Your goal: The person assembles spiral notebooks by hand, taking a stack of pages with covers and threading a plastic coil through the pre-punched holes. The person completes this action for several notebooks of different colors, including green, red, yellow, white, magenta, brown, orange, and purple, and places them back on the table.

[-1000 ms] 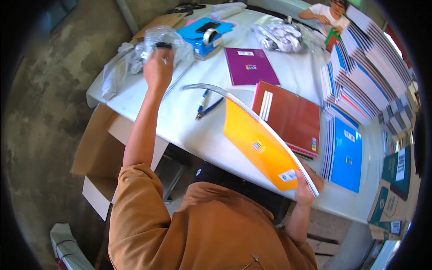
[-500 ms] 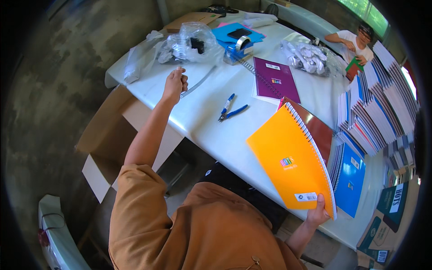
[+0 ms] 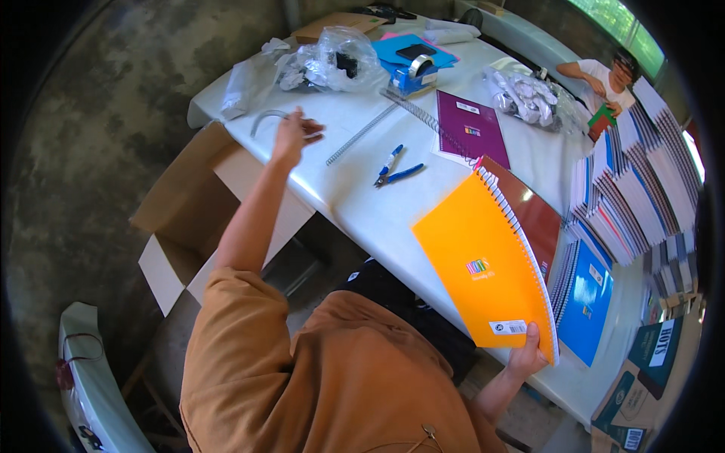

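Observation:
In my right hand is an orange spiral notebook, gripped at its lower corner, the thumb on the cover. A wire coil runs along its right edge. My left hand is stretched over the far left of the table, fingers apart and slightly blurred. Just beyond it, a loose curved binding coil bends toward the table's edge. Another loose coil lies straight on the table to the hand's right. Blue-handled cutting pliers rest with handles spread between the hand and the notebook.
Purple, maroon and blue notebooks lie to the right, beside tall notebook stacks. Plastic bags and a tape dispenser stand far back. An open carton sits left. A co-worker handles something green.
My left hand has let go of the coil it held upright, and its fingers have spread. That coil now curves left of the hand. The orange notebook stays in my right hand.

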Motion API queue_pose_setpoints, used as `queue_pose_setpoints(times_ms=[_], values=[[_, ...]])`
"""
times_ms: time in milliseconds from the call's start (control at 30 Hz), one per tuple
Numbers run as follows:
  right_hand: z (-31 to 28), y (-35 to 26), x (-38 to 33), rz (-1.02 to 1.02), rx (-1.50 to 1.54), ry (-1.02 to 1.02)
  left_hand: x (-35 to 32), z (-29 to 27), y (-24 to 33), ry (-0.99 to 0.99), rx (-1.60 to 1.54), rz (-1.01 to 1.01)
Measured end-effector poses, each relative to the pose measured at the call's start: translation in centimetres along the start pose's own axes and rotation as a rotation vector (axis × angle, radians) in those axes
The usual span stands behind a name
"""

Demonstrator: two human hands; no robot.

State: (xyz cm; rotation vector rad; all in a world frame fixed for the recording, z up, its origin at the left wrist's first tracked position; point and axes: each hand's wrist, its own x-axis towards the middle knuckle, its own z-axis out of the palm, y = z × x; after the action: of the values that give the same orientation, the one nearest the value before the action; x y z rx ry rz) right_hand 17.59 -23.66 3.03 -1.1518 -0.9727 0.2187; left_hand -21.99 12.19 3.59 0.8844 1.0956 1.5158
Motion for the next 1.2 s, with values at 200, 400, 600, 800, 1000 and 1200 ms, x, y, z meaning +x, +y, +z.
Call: queue_pose_setpoints(times_ms=[200,400,600,800,1000,1200], values=[[1.7,0.8,0.6,0.030,0.034,-0.086,-4.4,-24.6,16.2,0.509,-0.144,0.166],[5.4,2.0,2.3,0.013,0.201,-0.236,-25.1,-47.5,24.3,1.454,0.546,0.384],[6.9,4.5,3.6,0.115,0.077,-0.306,-53.8,-55.2,29.9,1.974,0.619,0.186],[7.9,3.2,3.8,0.080,0.173,-0.379,-72.0,-52.8,24.7,2.151,0.328,-0.080],[7.5,4.4,4.2,0.068,0.237,-0.331,-77.9,-51.1,23.6,2.258,0.301,-0.102],[7.6,3.1,3.8,0.078,0.261,-0.324,-76.7,-51.1,23.9,2.270,0.361,-0.110]])
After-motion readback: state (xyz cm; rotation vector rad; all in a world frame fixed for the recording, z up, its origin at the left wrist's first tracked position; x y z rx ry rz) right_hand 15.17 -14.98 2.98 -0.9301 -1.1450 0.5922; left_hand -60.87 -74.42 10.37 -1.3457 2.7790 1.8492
